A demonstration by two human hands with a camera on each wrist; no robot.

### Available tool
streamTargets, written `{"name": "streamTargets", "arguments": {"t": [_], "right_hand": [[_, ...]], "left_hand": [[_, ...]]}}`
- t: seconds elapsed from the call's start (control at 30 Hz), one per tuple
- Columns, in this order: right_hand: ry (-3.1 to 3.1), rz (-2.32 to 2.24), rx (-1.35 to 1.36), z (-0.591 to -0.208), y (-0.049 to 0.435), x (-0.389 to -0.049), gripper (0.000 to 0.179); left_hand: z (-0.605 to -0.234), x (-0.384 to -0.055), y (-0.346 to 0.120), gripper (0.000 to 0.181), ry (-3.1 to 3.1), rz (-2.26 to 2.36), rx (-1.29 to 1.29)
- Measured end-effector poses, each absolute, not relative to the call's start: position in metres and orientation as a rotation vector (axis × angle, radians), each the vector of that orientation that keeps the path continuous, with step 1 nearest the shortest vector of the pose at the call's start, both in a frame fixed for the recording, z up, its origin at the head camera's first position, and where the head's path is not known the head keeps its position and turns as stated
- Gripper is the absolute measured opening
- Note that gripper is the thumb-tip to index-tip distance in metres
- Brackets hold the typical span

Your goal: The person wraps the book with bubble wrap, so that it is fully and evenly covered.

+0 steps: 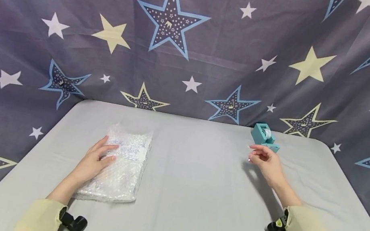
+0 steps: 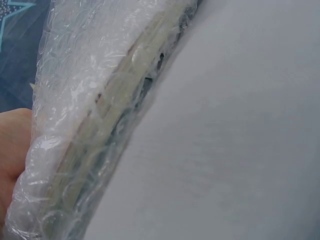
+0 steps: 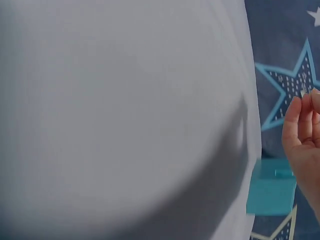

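Observation:
A flat package in bubble wrap (image 1: 125,175) lies on the left part of the table. My left hand (image 1: 92,162) rests on its left side, fingers spread over the wrap. Through the clear wrap, the left wrist view shows a pale, layered edge like a stack of pages. My right hand (image 1: 267,165) is raised above the table on the right, thumb and fingertips pinching a small piece of clear tape (image 3: 304,93). Just beyond that hand stands a teal tape dispenser (image 1: 260,134) with a white roll in it, partly hidden by the fingers.
A light grey cloth covers the table (image 1: 186,197). Behind it hangs a dark curtain (image 1: 215,67) printed with stars, meeting the table's back edge near the dispenser. Both wrists wear small black cameras.

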State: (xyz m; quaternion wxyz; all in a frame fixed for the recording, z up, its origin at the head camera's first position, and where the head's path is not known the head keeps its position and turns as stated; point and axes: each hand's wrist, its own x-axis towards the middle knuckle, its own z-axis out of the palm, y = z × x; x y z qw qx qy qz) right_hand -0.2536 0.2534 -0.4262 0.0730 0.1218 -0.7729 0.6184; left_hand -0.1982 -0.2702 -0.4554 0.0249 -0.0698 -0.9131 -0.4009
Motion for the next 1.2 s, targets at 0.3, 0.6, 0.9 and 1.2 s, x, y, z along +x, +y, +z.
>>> {"name": "streamTargets", "arguments": {"t": [0.3,0.6,0.9,1.2], "right_hand": [[-2.424,1.843,0.421,-0.432,0.215,-0.26,0.035],[-2.497,1.875,0.509,-0.43,0.174,-0.259,0.034],[-2.516,1.896,0.613,-0.432,0.138,-0.262,0.034],[-2.489,2.027,0.684,-0.414,0.106,-0.25,0.031]], "left_hand": [[-0.456,-0.199,-0.271,0.045,-2.827,-1.227,-0.21],[-0.457,-0.199,-0.271,0.046,-2.821,-1.237,-0.22],[-0.456,-0.2,-0.271,0.047,-2.823,-1.231,-0.211],[-0.457,-0.2,-0.27,0.047,-2.818,-1.243,-0.23]]}}
